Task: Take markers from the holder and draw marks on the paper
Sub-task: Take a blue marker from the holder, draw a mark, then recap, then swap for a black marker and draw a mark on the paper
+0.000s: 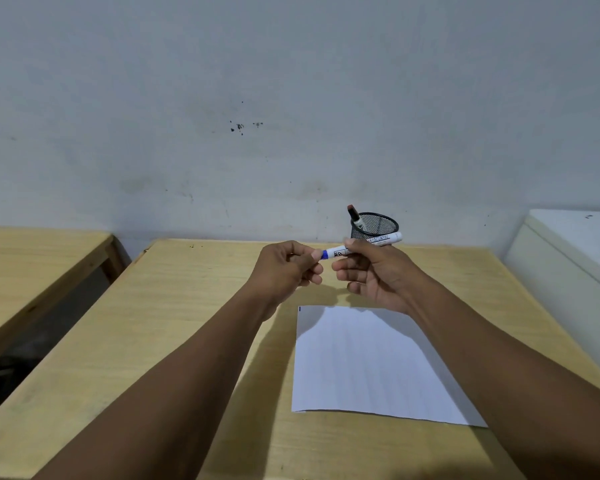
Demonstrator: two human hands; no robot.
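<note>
- Step in hand: capping or uncapping the white-barrelled blue marker [361, 247]; I cannot tell which, though a small blue mark [300, 309] already sits at the white paper sheet's [371, 362] 11 o'clock corner.
- Right hand [374, 275] fingers clamp the barrel; left hand [288, 268] fingers pinch its blue end.
- The marker is held above the pale wooden surface [187, 341], long axis near level, blue end toward 9 o'clock.
- The black mesh holder [374, 226], at 12 o'clock, holds a brown-capped marker [355, 216].
- The next move calls for a straight pull or push along the axis.

Pale stained wall [243, 98] behind two light wooden tables [174, 306] (a white cabinet [575, 251] at right).
</note>
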